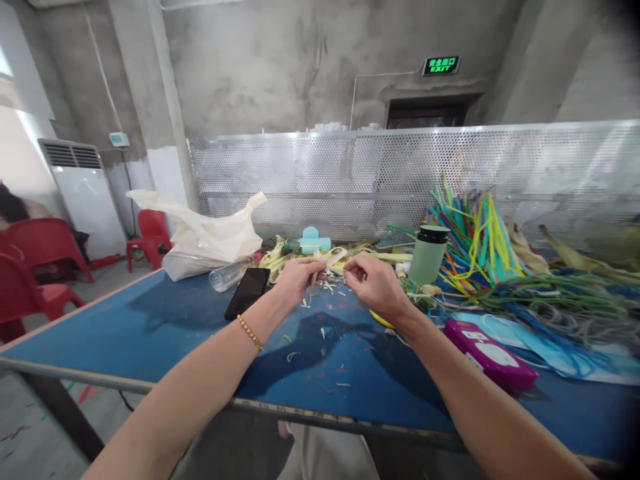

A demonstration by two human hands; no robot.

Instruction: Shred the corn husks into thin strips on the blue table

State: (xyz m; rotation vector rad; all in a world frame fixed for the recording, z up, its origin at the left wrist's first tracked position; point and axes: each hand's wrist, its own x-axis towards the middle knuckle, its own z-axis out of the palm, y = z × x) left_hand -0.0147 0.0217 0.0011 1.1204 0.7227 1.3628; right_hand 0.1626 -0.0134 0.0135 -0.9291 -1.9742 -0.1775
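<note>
My left hand (299, 280), with a gold bead bracelet (249, 333) on its wrist, pinches a pale strip of husk (336, 257) between thumb and fingers. The strip points up and to the right from the fingertips. Just to its right is my right hand (373, 283), its fingers curled in a closed pinch. Whatever lies between those fingers is too small to make out. Small pale scraps (327, 287) are scattered on the blue table (300, 370) below and between the hands. Behind them lies a loose heap of pale green husks (274, 259).
Left of my hands are a black phone (248, 292), a clear plastic bottle (227, 275) and a white plastic bag (210, 233). On the right stand a green tumbler (429, 257), a bundle of coloured strips (483, 243) and a purple box (487, 353). A perforated metal panel (310, 173) runs behind the table.
</note>
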